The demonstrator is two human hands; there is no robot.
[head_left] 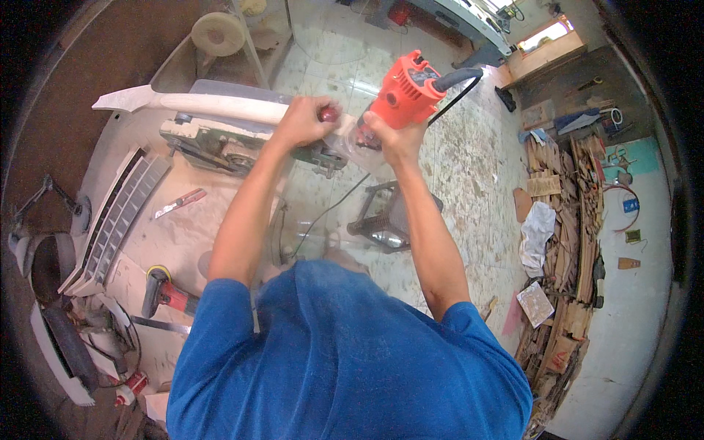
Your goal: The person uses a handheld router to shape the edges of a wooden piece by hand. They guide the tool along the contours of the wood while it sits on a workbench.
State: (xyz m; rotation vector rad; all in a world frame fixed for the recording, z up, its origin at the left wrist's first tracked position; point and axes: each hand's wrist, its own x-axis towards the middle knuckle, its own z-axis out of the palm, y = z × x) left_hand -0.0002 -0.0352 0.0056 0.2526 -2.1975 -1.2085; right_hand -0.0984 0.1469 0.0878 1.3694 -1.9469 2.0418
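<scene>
My right hand point(396, 139) is wrapped round the lower part of an orange corded trim router point(407, 92), which stands tilted at the right end of a long pale workpiece point(227, 106). A clear guard or base shows faintly below the tool, and its cutting end is hard to make out. Curled around a dark red round knob point(328, 114), my left hand point(302, 123) is over the workpiece near the router. What the knob is fixed to is hidden. The pale piece, curved with a flared left end, lies above a dusty bench-mounted machine or clamp point(220, 147).
On the dusty table at left lie a utility knife point(180, 203), a slatted grey panel point(125, 213) and a red sander point(170, 293). A dark stool point(389, 216) stands on the floor. Wood scraps point(561, 242) are piled along the right. The router's black cord point(458, 99) loops rightward.
</scene>
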